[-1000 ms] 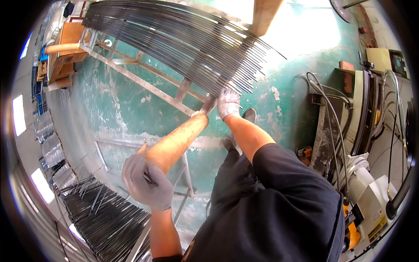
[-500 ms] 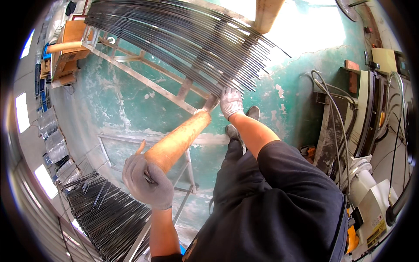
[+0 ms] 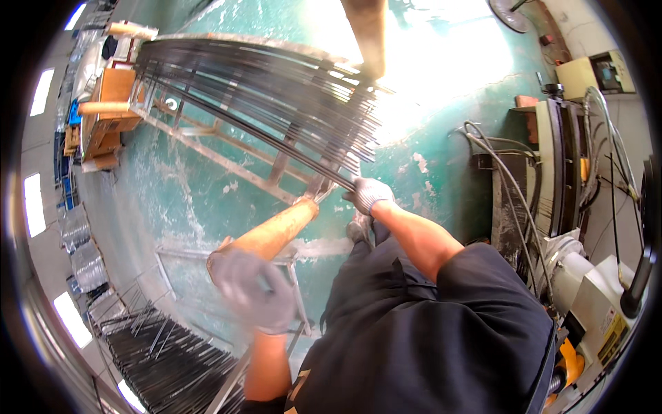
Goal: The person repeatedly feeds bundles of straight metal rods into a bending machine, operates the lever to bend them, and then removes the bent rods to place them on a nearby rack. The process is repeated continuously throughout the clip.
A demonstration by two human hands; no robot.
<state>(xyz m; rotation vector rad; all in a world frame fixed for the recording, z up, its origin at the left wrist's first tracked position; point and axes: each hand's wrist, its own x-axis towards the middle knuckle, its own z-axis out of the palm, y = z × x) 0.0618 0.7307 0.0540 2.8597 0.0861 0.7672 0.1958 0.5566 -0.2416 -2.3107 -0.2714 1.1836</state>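
Observation:
In a grey-white knitted glove, my right hand [image 3: 370, 194] is closed around the near end of dark metal rods [image 3: 276, 143]. These rods stand apart from the wider layer of dark rods [image 3: 258, 90] lying across a metal rack [image 3: 238, 170]. My gloved left hand [image 3: 258, 293] is smeared by motion, so its fingers do not show clearly. It is beside the near end of an orange-brown tube [image 3: 276, 231] that sticks out from the rack toward me.
Another stack of dark rods [image 3: 165, 359] lies at the lower left. Machinery with hoses [image 3: 514, 172] stands along the right side. An orange-brown box [image 3: 117, 96] is at the far left. A brown post [image 3: 365, 34] rises beyond the rack.
My right hand has closed on the rod ends and drawn them toward me, away from the layer. My left hand has shifted slightly right. The whole view has turned a little.

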